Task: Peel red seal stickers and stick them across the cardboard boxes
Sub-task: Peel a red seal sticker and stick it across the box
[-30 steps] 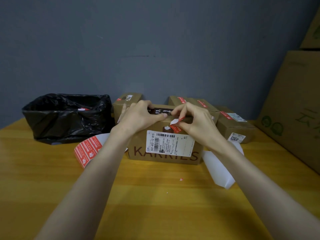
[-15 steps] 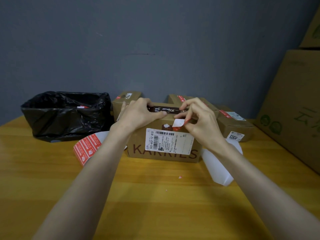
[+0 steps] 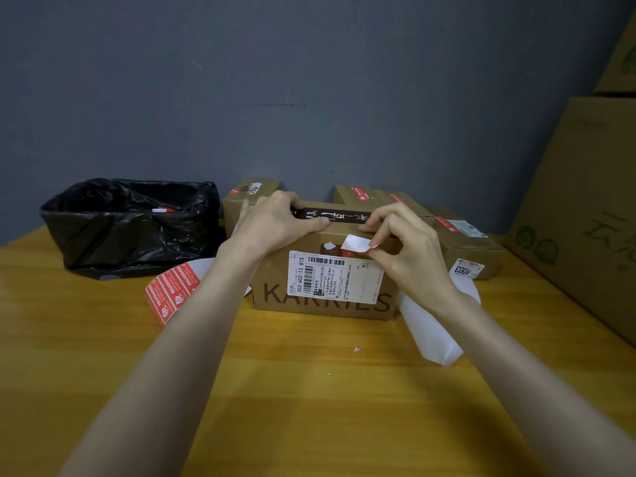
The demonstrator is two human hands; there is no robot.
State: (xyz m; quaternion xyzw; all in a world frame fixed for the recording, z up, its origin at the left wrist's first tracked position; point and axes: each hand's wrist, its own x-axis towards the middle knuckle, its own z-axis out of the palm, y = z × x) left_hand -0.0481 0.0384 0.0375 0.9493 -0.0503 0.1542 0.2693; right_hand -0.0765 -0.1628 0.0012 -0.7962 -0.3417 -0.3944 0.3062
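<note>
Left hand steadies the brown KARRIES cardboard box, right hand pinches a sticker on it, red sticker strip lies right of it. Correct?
No: the head view shows the red sticker strip left of the brown KARRIES cardboard box; left hand, right hand and pinched sticker are as stated.

table: wooden table (image 3: 309, 407) | on it: cardboard boxes (image 3: 327, 308), sticker roll (image 3: 172, 290), black bag (image 3: 130, 228)

dim, soft light | wide-angle bowing at edges — slight blur

A packing or storeroom: labelled cardboard boxes (image 3: 461, 242) on a wooden table (image 3: 309, 390), big cartons (image 3: 585, 208) stacked beside
</note>
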